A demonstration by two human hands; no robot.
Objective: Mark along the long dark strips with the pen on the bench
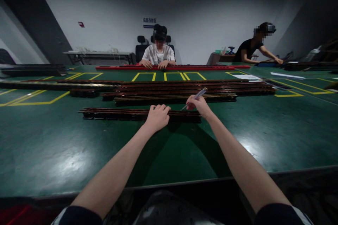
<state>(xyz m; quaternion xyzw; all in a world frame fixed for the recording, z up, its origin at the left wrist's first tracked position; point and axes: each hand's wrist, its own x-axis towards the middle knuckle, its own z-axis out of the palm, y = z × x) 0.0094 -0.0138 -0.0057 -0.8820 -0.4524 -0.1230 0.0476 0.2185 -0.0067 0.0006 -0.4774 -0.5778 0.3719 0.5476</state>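
A long dark rail with reddish-brown edges [116,113] lies crosswise on the green table in front of me. My left hand [157,116] grips it right of its middle, with the fingers curled over the far edge. In my right hand [198,104] is a screwdriver [200,93] with a clear, purplish handle. Its thin shaft slants down and left, and the tip is at the top of the rail, near its right end. Whether the tip touches the rail is too small to tell.
Behind the rail lies a stack of similar dark rails [174,89]. Yellow tape marks [171,74] line the green table [66,151]. Across it, a person in white [158,54] handles a long red rail [200,67]. Another person in black [249,50] works at the far right.
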